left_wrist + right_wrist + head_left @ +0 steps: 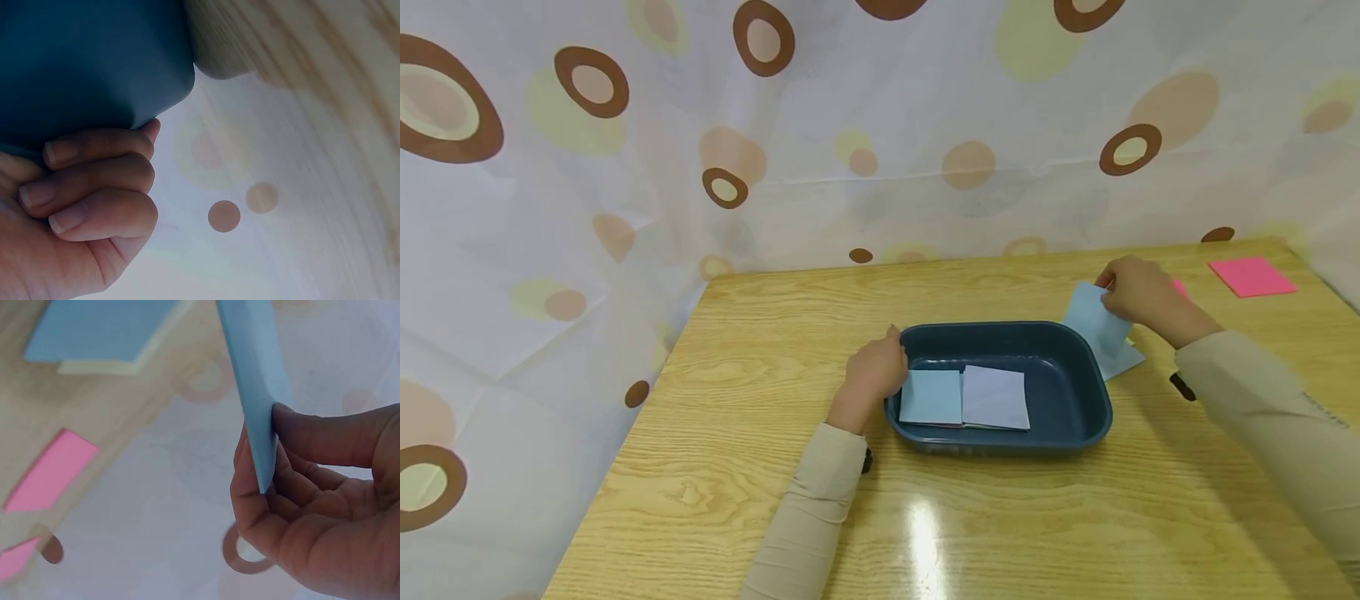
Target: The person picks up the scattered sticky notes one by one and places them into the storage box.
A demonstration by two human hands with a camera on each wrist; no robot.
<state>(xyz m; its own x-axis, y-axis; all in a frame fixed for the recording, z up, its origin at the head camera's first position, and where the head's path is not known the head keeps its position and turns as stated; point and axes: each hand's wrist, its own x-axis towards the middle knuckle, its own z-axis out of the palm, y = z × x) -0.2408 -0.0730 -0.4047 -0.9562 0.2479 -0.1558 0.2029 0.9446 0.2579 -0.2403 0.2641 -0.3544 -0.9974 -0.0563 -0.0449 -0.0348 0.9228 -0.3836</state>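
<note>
Sleeves [808, 517] reached toward the desk's far edge [820, 277]. Left hand [877, 365] gripped the tub [1063, 402], probably steadying it; right hand [1137, 292] pinched paper [1090, 318].

Toward the tabletop's [700, 467] far right corner, the right hand [1137, 292] and wrist hide most of a pink square [1181, 289]. The held blue paper [1086, 312] partly covers the blue sheet [1124, 362] below and, in the right wrist view, runs past the top edge. The right sleeve's [1247, 392] marks are too small to read.
</note>
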